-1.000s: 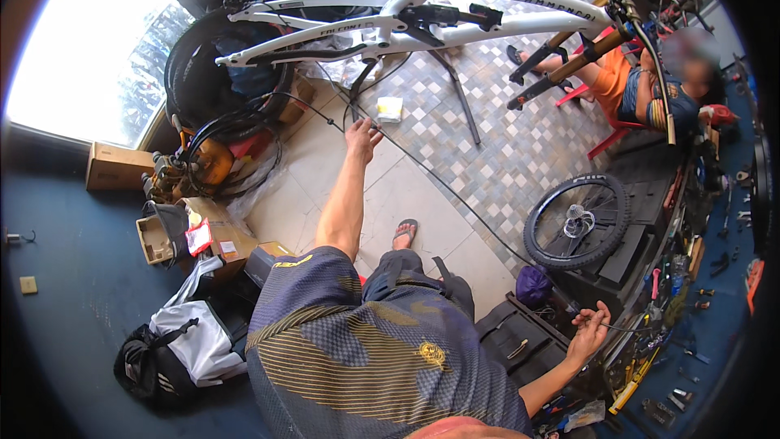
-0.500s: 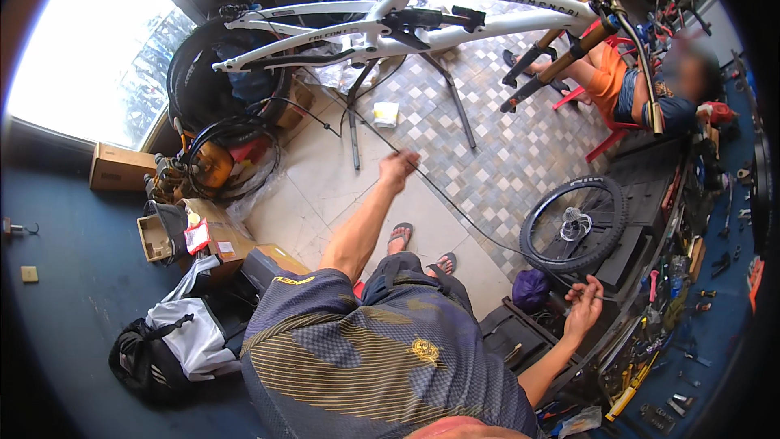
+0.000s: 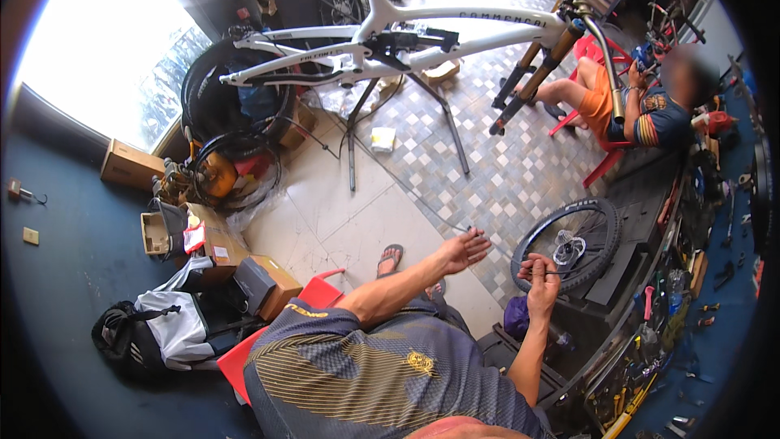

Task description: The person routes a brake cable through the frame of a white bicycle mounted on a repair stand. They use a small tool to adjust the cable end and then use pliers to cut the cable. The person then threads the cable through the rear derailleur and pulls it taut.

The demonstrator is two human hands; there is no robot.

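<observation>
A long thin black cable (image 3: pixel 428 206) slants down from beneath the bike frame toward my hands; whether it is a cable or a hose I cannot make out. My left hand (image 3: pixel 465 250), palm turned up and fingers fairly straight, has the cable at its fingertips and thumb. Just to its right, my right hand (image 3: pixel 539 271) is closed with bent fingers around the cable, and a short dark piece sticks out beside it. A small gap separates the two hands. Beyond them, a white bike frame (image 3: pixel 479 54) with a fork (image 3: pixel 536 73) stands held up on a dark stand (image 3: pixel 353 150).
A wheel with a tyre (image 3: pixel 520 232) lies right of my hands, by a bench edge crowded with tools (image 3: pixel 650 349). A seated person (image 3: pixel 650 106) is at the far right. Cardboard boxes (image 3: pixel 213 242) and a bag (image 3: pixel 138 349) lie left. A red chair (image 3: pixel 236 362) is behind me.
My left hand has come down and right along the cable, and my right hand has moved up and left, so they are now close together. The red chair has come into view.
</observation>
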